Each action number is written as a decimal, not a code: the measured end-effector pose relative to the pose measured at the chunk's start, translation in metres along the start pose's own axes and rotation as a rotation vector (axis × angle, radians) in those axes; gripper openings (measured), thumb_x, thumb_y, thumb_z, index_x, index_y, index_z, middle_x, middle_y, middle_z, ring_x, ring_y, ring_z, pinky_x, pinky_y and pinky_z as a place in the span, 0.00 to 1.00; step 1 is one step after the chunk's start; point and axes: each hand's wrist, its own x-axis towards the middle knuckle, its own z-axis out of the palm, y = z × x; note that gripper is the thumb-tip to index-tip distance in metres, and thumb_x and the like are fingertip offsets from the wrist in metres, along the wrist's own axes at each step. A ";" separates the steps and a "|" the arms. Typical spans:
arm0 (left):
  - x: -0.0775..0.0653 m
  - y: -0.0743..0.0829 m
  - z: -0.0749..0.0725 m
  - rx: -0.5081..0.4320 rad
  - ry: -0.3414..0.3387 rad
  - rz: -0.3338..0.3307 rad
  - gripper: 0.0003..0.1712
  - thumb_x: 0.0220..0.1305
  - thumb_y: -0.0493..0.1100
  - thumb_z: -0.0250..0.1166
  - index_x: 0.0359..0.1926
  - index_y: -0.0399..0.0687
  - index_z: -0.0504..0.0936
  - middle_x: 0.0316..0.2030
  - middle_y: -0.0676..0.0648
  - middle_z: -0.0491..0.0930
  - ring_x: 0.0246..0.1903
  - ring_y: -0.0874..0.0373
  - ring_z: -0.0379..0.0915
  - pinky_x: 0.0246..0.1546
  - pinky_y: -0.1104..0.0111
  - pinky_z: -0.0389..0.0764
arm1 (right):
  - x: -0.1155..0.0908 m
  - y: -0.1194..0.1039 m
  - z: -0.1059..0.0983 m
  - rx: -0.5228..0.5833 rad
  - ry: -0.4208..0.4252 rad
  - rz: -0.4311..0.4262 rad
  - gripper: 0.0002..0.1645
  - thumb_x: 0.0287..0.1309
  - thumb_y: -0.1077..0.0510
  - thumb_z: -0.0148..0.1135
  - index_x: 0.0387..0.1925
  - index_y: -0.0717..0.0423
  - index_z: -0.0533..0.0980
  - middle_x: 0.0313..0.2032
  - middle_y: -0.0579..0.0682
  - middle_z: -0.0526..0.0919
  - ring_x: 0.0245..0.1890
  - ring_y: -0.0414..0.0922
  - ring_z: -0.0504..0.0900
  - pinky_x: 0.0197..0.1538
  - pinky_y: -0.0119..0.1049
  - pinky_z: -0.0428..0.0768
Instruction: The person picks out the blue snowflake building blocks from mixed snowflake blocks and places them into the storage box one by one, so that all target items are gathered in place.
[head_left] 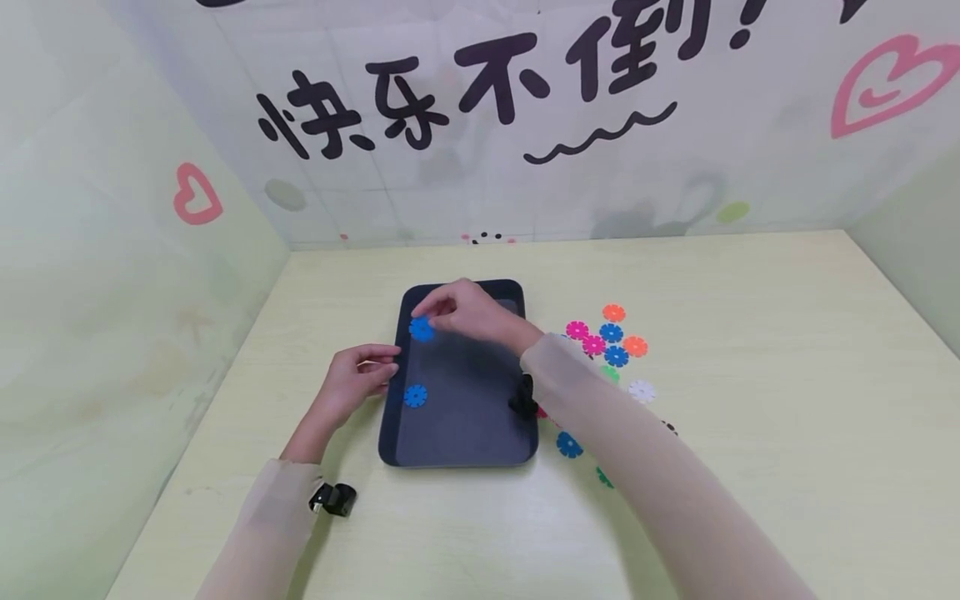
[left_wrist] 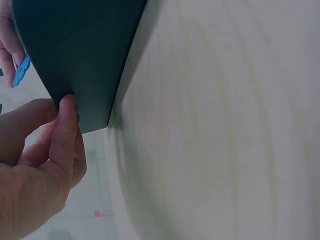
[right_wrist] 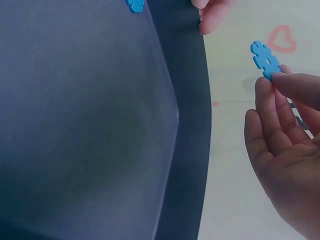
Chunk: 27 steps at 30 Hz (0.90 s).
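Observation:
A dark, shallow rectangular tray [head_left: 465,437] lies on the table. My left hand [head_left: 356,383] is at its left side, and the left wrist view shows the thumb and fingers pinching the tray's edge [left_wrist: 90,80]. Over the far left part of the tray, my right hand [head_left: 474,315] pinches a blue notched plastic disc [head_left: 422,329] between thumb and fingers. The right wrist view shows that disc [right_wrist: 265,60] held clear above the tray. Another blue disc [head_left: 416,396] rests inside the tray, near the left wall.
Right of the tray lie several loose notched discs: orange [head_left: 613,312], pink [head_left: 577,331], blue [head_left: 570,444], white [head_left: 642,391] and green [head_left: 604,477]. My right sleeve [head_left: 622,450] covers part of them. A printed wall [head_left: 465,192] stands behind the table.

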 end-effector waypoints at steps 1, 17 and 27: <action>0.000 0.000 0.000 0.000 0.000 -0.001 0.19 0.62 0.35 0.60 0.53 0.35 0.75 0.41 0.39 0.74 0.33 0.58 0.75 0.33 0.68 0.81 | 0.002 0.000 0.001 0.004 -0.002 -0.001 0.12 0.57 0.68 0.57 0.42 0.59 0.81 0.35 0.49 0.81 0.33 0.42 0.77 0.38 0.31 0.77; 0.000 0.001 0.000 0.003 -0.007 0.002 0.19 0.62 0.35 0.60 0.54 0.35 0.75 0.42 0.39 0.73 0.33 0.58 0.75 0.33 0.67 0.81 | 0.014 0.018 0.018 0.090 0.007 0.116 0.11 0.56 0.69 0.57 0.40 0.61 0.81 0.32 0.52 0.81 0.32 0.44 0.77 0.38 0.30 0.77; -0.001 0.000 -0.001 -0.002 -0.003 -0.002 0.19 0.62 0.35 0.60 0.54 0.35 0.74 0.41 0.39 0.73 0.33 0.58 0.76 0.33 0.67 0.81 | 0.014 0.031 0.031 0.078 -0.053 0.178 0.12 0.55 0.70 0.58 0.41 0.63 0.81 0.32 0.52 0.82 0.29 0.43 0.78 0.36 0.29 0.77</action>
